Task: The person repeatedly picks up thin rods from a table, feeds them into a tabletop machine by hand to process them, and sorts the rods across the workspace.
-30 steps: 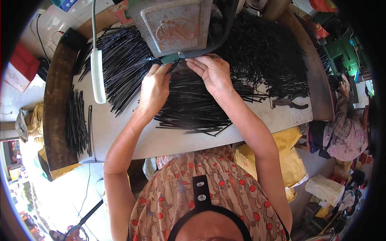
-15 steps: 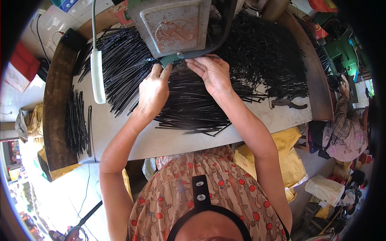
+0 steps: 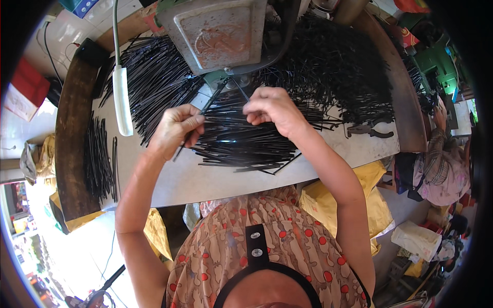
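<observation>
Strip, black, sits pinched in our left hand, slanting up toward the grey machine head. Our right hand is half curled by a thin dark rod; we can't tell if it's gripped. Black strip pile lies between our hands.

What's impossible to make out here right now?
All in the head view:
Whether the right hand grips the thin strip: the hand covers this.
Insides behind the rusty metal cover: blocked by it.
Strip count in the tangled pile: overlapping.
Co-worker's hand: too small, blurred.
</observation>
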{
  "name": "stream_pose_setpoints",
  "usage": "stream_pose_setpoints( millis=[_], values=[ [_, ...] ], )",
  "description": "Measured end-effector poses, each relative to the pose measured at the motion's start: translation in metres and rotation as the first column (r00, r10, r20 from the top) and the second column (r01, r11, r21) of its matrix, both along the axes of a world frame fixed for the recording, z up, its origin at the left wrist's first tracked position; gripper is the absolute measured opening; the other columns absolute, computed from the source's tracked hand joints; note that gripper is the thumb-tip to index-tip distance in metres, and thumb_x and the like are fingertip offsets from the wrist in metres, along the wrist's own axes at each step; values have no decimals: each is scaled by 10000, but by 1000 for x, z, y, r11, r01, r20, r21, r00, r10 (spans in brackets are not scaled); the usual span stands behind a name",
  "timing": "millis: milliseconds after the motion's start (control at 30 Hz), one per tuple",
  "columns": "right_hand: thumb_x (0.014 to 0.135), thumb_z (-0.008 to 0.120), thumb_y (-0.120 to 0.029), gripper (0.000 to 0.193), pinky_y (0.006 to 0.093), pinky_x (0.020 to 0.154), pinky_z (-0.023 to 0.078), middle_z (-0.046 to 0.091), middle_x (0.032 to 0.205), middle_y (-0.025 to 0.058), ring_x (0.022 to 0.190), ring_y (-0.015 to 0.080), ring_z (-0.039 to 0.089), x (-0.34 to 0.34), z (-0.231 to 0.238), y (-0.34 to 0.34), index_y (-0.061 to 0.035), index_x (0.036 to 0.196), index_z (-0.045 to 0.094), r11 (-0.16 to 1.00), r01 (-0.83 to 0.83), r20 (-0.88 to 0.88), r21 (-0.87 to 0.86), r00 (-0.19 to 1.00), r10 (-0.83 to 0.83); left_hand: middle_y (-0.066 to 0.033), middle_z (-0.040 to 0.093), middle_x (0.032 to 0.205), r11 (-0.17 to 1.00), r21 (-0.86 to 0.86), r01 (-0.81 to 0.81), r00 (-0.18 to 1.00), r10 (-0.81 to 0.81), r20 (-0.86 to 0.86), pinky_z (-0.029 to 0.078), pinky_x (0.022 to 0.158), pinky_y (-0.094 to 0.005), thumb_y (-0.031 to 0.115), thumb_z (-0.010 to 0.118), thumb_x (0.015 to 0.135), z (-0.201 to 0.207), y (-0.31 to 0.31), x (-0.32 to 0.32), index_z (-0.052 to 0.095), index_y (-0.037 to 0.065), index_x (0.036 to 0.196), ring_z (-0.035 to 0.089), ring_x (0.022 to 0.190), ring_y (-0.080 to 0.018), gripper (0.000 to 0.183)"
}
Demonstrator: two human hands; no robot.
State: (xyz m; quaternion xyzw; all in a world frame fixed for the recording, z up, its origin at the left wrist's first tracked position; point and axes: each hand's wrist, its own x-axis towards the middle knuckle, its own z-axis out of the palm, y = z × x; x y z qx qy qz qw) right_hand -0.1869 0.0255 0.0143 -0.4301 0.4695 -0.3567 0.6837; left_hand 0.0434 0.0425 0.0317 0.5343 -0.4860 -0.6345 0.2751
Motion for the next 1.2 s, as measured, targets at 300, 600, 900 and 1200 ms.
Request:
stream_pose_setpoints(
  millis=[300,600,900,1200],
  values=[
    [769,640,-226,228,195,515,453,568,684,46,594,90,555,17,1,-2,-11,756,565,985,-168,95,-40,981,171,-78,566,646,994,104,39,974,-15,-227,345,335,-189,106,526,838,-3,13,-28,526,3,804,495,433,-97,108],
    [831,522,-75,156,336,744,520,581,894,168,836,260,606,-3,-20,-27,55,916,530,967,247,494,59,835,-243,-130,602,743,220,-933,284,821,447,355,446,561,-287,96,593,768,-8,6,-58,540,-67,961,557,599,-196,258],
    [843,507,-68,140,349,749,523,573,907,175,843,277,601,-1,-13,-26,56,906,522,925,367,479,98,797,-367,-93,600,658,890,330,-315,721,451,-526,410,483,-238,225,583,810,-26,-40,-42,547,5,816,546,540,-149,223],
    [852,512,-108,186,350,773,517,571,916,192,861,273,598,2,-16,-26,61,928,523,915,389,541,107,749,-382,-71,568,650,891,215,-401,737,453,-502,354,446,-219,167,540,836,-29,-49,-52,545,40,836,503,541,-135,127]
  ],
)
